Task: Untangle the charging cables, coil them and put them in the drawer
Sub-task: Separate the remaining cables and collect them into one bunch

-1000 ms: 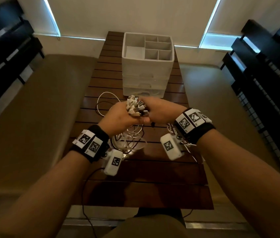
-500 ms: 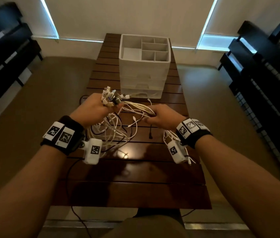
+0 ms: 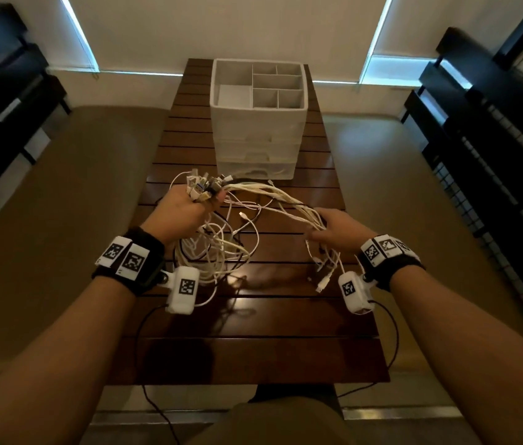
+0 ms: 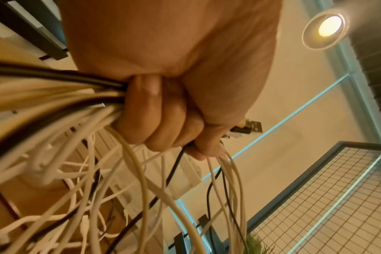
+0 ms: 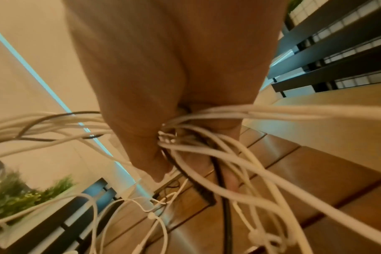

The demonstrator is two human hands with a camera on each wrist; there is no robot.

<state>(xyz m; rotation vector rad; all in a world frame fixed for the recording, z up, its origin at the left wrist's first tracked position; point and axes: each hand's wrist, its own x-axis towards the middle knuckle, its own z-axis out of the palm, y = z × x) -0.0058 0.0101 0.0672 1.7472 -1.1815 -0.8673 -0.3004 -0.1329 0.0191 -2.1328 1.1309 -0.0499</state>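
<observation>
Above the tabletop (image 3: 253,319), two hands stretch a cable tangle.

Left hand (image 3: 180,210) fists its fingers (image 4: 161,110) around the plug ends of the charging cables (image 3: 273,197); right hand (image 3: 340,228) curls loosely round the strands, its fingertips hidden in the wrist view. Behind, the drawer unit (image 3: 258,136) shows empty top compartments; its drawers' contents are unreadable.
</observation>
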